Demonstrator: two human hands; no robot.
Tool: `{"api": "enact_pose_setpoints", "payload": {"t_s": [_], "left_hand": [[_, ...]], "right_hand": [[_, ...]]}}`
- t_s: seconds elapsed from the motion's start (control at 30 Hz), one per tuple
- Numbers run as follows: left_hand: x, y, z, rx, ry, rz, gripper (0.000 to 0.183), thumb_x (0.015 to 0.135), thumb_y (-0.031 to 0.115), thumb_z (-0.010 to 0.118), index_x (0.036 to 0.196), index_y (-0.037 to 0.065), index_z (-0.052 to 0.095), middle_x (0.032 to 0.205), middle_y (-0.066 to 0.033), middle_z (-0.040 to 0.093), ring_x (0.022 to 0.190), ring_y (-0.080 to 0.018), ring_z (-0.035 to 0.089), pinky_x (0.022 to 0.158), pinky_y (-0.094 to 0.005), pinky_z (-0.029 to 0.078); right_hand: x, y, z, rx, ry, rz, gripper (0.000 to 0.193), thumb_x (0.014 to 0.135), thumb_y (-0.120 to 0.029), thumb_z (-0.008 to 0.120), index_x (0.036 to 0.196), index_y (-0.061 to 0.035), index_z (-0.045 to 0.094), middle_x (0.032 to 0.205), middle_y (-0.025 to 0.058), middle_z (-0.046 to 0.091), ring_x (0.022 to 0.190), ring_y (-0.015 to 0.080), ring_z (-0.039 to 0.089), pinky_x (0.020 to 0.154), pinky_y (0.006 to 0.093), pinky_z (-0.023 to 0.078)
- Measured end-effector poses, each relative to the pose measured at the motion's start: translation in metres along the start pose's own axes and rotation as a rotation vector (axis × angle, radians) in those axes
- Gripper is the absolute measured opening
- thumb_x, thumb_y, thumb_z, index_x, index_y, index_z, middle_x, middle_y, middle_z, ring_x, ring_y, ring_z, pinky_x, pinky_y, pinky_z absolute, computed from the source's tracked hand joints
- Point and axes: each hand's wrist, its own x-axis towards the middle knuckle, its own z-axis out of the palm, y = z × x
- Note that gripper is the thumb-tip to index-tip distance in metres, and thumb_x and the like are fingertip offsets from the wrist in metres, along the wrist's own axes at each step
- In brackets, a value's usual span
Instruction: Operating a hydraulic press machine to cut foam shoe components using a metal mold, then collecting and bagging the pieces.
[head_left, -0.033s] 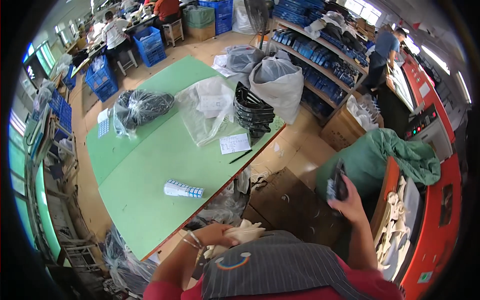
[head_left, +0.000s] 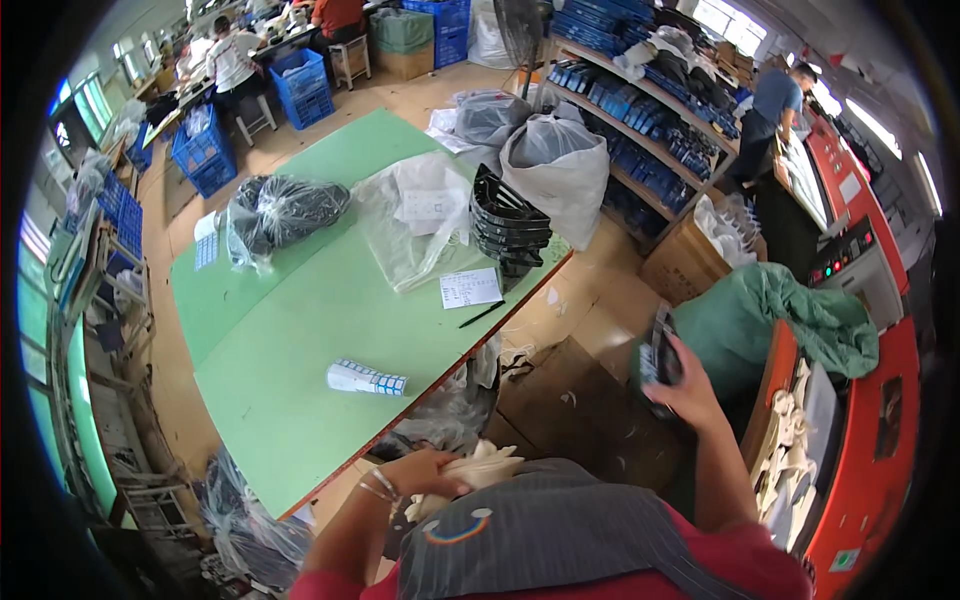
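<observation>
Cream cloth (head_left: pixel 490 466) sits in the left hand (head_left: pixel 425 472), low by the front of the apron (head_left: pixel 540 530). From where I stand it looks soft, light and limp, nothing to break, apt to fold or shed a layer; I'd gather it by the thick middle. The fingers lie close together over its left end; I can't tell where the thumb goes.

Over to the right, above the floor and beside the green sack (head_left: pixel 800 310), the right hand (head_left: pixel 688 388) grips a dark bundle (head_left: pixel 656 358). Thumb and forefinger pinch its right side; the other fingers are hidden from me. Motion blurs it, but it seems thin, fairly stiff and light, perhaps a bit slick, so a firm hold across the middle of its long side would suit.

As for markings, again from the left: a blue grid on the paper (head_left: pixel 206 247), another on the roll (head_left: pixel 367 378), a printed sheet (head_left: pixel 428 208) on the plastic bag (head_left: pixel 400 255), a rainbow on the apron, a handwritten note (head_left: pixel 471 288) by the pen (head_left: pixel 482 314), printing on the carton (head_left: pixel 685 268), and a green-and-white label (head_left: pixel 845 560) on the red machine (head_left: pixel 870 470). I see no clear brand.
</observation>
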Motion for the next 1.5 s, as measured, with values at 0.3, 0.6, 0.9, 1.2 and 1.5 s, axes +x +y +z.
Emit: {"api": "enact_pose_setpoints", "payload": {"t_s": [0.3,0.6,0.9,1.2,1.5], "left_hand": [[-0.034,-0.055,0.049,-0.26,0.208,-0.214,0.043,0.085,0.029,0.063,0.117,0.001,0.056,0.093,-0.0075,0.065,0.082,-0.0139,0.059,0.074,-0.0287,0.047],[-0.008,-0.016,0.115,-0.726,0.707,-0.258,0.042,0.086,0.023,0.059,0.123,0.003,0.053,0.116,-0.0103,0.059,0.108,-0.0238,0.054,0.097,-0.0356,0.04],[0.039,0.006,0.094,-0.896,0.612,-0.212,0.039,0.086,0.012,0.053,0.122,-0.004,0.049,0.11,-0.0073,0.055,0.101,-0.0159,0.051,0.09,-0.0258,0.039],[0.05,0.013,0.106,-1.06,0.629,-0.257,0.038,0.088,0.012,0.057,0.122,-0.004,0.05,0.106,-0.0036,0.057,0.097,-0.0117,0.051,0.088,-0.0243,0.04],[0.043,0.024,0.13,-1.05,0.875,-0.314,0.042,0.084,0.018,0.06,0.122,0.0,0.053,0.115,-0.0073,0.06,0.104,-0.0186,0.055,0.094,-0.0309,0.042]], "right_hand": [[0.313,-0.081,0.136,-0.344,-0.097,-0.463,0.101,0.055,-0.047,0.079,0.138,-0.0082,0.036,0.13,0.0262,0.043,0.121,0.0403,0.042,0.102,0.0428,0.036],[0.438,-0.129,0.203,-0.583,-0.157,-0.312,0.105,0.058,-0.052,0.075,0.143,-0.0145,0.027,0.137,0.0233,0.036,0.126,0.0417,0.036,0.103,0.0475,0.034],[0.45,-0.114,0.204,-0.713,-0.185,-0.323,0.104,0.061,-0.056,0.072,0.144,-0.0141,0.025,0.136,0.0232,0.035,0.122,0.0403,0.038,0.101,0.0482,0.034],[0.396,-0.09,0.293,-0.317,-0.472,-0.84,0.027,0.082,-0.026,0.058,0.101,-0.0069,0.061,0.102,0.0163,0.059,0.096,0.035,0.056,0.081,0.0441,0.046],[0.44,-0.04,0.415,-0.369,-0.295,-0.525,0.019,0.084,-0.02,0.051,0.088,-0.0089,0.066,0.101,0.0191,0.061,0.094,0.0358,0.059,0.079,0.0457,0.048]]}}
